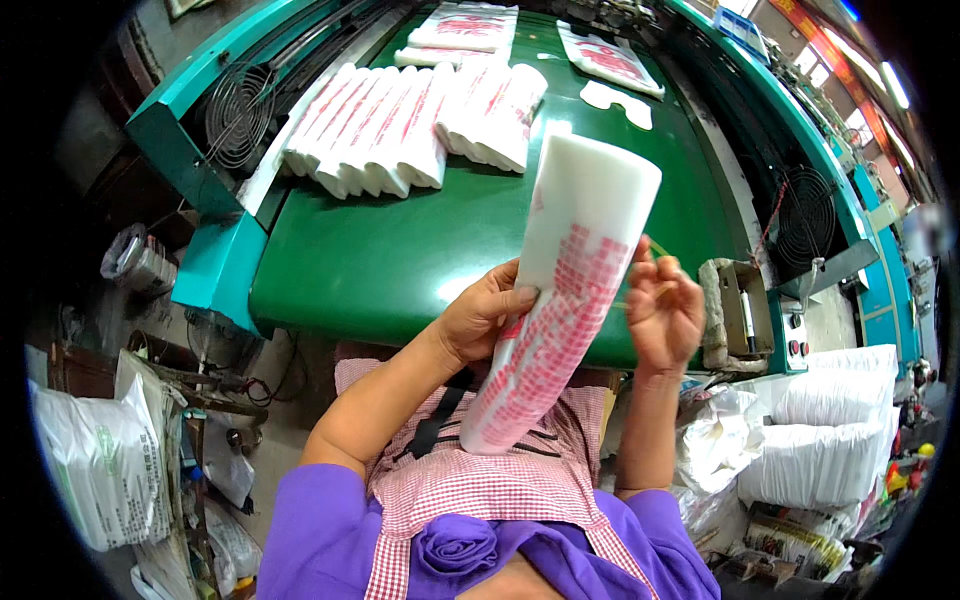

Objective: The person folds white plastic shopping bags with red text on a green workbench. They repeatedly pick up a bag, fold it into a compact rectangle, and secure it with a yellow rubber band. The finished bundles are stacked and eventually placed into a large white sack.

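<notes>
My left hand [483, 312] grips a folded bundle of white plastic bags [585, 255] with red print, thumb on its front side. The bundle stands tilted in front of my apron, its upper end over the green belt. Beside its right edge is my right hand [666, 318], fingers curled and slightly blurred. A thin yellow rubber band [657, 247] shows at those fingers; how it runs behind the bundle is hidden. Farther off on the belt lie several rolled bag bundles [375, 130] in a row, with two more [490, 115] to their right.
The green conveyor belt [370, 260] runs away between teal machine frames with round fan guards [240, 115]. Flat bag stacks [610, 62] lie at its far end. A small box with a pen [745, 310] sits at right. White packs [815, 465] stand lower right, a filled sack [100, 470] lower left.
</notes>
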Demonstrator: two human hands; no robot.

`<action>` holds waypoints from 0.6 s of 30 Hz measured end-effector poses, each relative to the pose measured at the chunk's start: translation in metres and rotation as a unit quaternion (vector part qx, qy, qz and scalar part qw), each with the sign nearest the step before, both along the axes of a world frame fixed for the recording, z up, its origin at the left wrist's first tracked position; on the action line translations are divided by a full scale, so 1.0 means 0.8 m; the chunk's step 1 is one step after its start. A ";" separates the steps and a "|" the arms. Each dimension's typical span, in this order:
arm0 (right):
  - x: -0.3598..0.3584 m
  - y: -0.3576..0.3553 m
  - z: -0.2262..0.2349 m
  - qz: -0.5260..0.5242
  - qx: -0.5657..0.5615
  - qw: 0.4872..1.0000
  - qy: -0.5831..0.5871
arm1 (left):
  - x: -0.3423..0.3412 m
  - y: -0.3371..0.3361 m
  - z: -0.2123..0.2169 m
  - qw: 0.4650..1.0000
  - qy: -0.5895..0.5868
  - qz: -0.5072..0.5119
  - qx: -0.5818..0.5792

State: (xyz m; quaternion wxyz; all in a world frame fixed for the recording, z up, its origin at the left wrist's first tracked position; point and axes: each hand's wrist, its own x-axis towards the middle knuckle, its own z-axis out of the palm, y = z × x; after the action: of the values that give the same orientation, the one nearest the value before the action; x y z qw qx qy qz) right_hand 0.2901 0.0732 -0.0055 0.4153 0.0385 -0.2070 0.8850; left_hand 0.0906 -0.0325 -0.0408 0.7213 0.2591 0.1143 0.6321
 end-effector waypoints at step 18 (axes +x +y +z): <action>-0.181 0.186 -0.050 -0.147 0.231 0.843 -0.463 | -0.186 0.192 0.017 0.658 0.632 0.408 0.036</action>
State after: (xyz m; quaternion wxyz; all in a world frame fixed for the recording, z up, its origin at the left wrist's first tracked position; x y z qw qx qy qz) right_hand 0.1455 0.2217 -0.0452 0.3756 -0.3123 -0.5770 0.6545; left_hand -0.0582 0.1209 -0.0269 0.1350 0.5495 0.6140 0.5502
